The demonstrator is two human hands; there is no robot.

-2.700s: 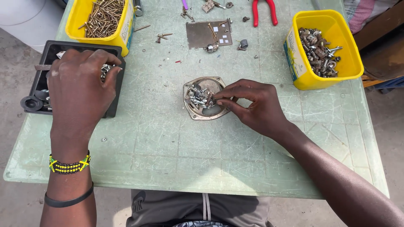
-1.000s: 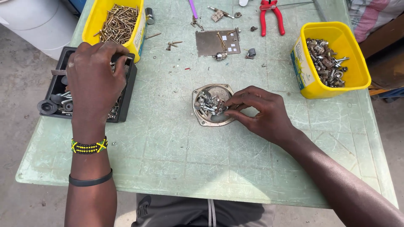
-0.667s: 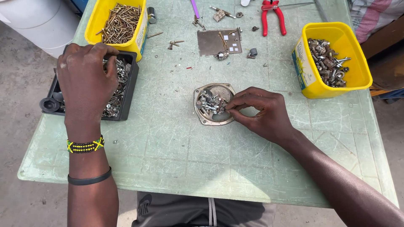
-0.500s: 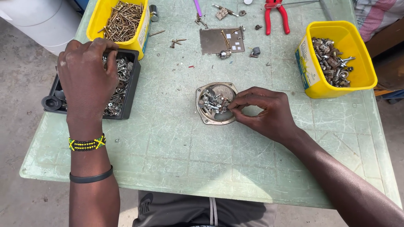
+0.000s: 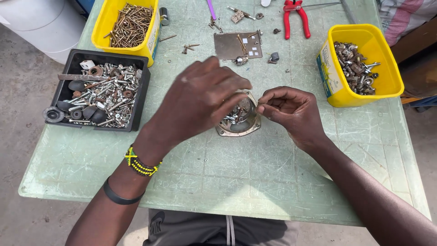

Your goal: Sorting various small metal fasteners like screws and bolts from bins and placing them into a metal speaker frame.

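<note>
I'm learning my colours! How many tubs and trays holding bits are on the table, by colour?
Yellow tubs: 2, one full of brass screws and one with grey metal fittings
Black tray: 1
Silver round dish: 1, under the left hand and beside the right hand
Total: 4
</note>
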